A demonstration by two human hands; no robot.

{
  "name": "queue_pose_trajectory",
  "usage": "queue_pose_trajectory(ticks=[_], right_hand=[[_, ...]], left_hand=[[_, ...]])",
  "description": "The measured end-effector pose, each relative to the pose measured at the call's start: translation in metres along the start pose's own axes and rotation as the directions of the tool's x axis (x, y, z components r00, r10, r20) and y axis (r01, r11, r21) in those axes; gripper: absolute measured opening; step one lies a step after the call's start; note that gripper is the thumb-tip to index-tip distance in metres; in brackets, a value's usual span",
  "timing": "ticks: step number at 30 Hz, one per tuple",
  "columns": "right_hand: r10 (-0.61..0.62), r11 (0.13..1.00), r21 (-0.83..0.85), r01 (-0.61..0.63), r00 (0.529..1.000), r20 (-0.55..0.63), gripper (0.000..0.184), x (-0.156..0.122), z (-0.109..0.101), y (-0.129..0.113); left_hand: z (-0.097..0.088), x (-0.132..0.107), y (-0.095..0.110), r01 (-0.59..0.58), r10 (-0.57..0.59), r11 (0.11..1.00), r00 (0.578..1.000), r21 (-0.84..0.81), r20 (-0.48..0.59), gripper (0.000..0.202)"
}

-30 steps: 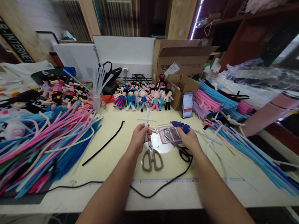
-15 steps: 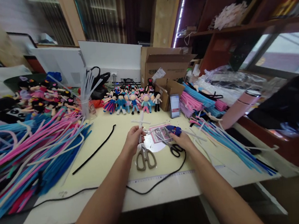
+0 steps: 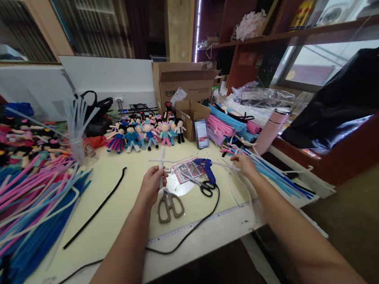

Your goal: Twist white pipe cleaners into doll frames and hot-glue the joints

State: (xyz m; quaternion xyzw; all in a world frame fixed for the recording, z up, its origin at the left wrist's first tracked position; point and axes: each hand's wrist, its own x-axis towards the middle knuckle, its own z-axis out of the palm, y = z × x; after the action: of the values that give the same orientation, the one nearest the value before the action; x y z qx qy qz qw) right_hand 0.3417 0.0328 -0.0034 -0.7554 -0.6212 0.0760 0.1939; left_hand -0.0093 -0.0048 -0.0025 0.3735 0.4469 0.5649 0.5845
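My left hand (image 3: 152, 182) is closed around a white cross-shaped piece (image 3: 161, 157), apparently made of fuzzy craft stems, and holds it upright. Just below that hand lies a pair of scissors with grey-brown handles (image 3: 170, 207). To the right, my right hand (image 3: 245, 163) has its fingers curled together above the table, beside loose white strips (image 3: 248, 194). Whatever is between those fingertips is too small to make out. A blue glue gun (image 3: 206, 168) rests between my hands, next to black-handled scissors (image 3: 206, 188) and a pink-edged picture card (image 3: 187, 171).
Colourful craft stems (image 3: 41, 212) are heaped at left, with more bundles (image 3: 223, 127) at right. Small dolls (image 3: 148, 135) stand at the back before a cardboard box (image 3: 183, 84). A phone (image 3: 201, 134), pink bottle (image 3: 272, 128), black stem (image 3: 95, 210) and black cord (image 3: 186, 241) are also there.
My right hand has let go of the glue gun, which now lies on the table, and moved right to the white strips. My left hand still holds the cross-shaped piece. The view has turned right.
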Motion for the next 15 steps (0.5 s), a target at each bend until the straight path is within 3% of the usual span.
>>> queue_pose_trajectory(ticks=[8,15], right_hand=[[0.156,0.982,-0.122,-0.142,0.981,0.113,0.01,0.014,0.006,0.002],[0.092,0.995,-0.038,-0.092,0.996,0.02,0.016,0.016,-0.011,0.008]], left_hand=[[0.002,-0.002,0.001,0.034,-0.034,0.999,0.999,0.013,0.025,0.029],[0.004,-0.004,0.002,0.02,-0.021,1.0,0.999,0.019,0.047,0.028]])
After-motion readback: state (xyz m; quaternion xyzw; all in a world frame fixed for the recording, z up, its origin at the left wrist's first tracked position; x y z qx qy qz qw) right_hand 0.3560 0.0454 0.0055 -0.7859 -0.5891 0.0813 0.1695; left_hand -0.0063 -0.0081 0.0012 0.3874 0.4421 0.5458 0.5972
